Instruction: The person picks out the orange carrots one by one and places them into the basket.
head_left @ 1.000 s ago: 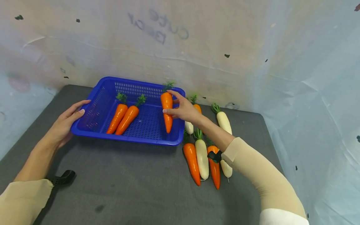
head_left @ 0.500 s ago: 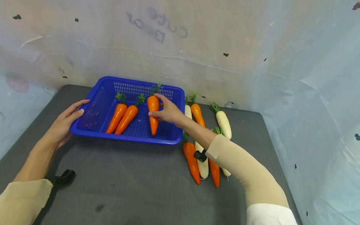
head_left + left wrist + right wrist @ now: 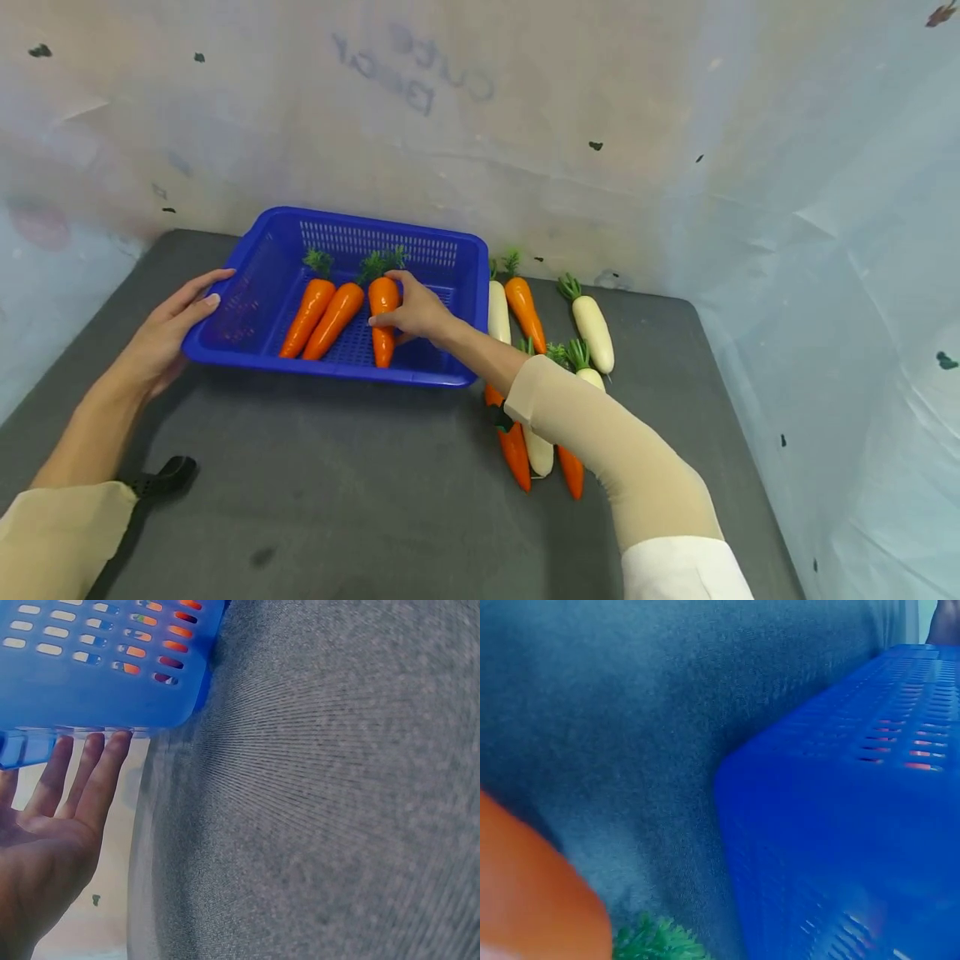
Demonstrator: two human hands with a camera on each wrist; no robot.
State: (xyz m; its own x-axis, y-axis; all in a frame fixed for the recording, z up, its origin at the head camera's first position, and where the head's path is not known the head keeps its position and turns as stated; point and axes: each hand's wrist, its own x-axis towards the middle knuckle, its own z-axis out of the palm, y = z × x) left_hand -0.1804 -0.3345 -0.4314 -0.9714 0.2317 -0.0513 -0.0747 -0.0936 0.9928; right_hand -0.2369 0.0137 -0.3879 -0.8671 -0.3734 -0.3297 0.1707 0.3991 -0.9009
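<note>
Hands at either side: the left hand (image 3: 163, 333) holds the left rim of a blue basket (image 3: 405, 377) between thumb and fingers; the right hand (image 3: 422, 312) pinches an orange carrot (image 3: 383, 302) inside it, between both hands. Two more carrots (image 3: 333, 321) lie leftward, nearer the left hand. Loose carrots (image 3: 525, 307) and white radishes (image 3: 594, 335) lie right of the basket, before a pale sheet (image 3: 540, 208).

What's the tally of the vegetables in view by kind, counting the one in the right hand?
Carrots: 6 (2 lying in the basket, 1 in the right hand, 3 on the table)
White radishes: 4 (all on the table)
Total: 10 visible; the right sleeve partly covers the pile, so any fully hidden piece is not counted.
</note>
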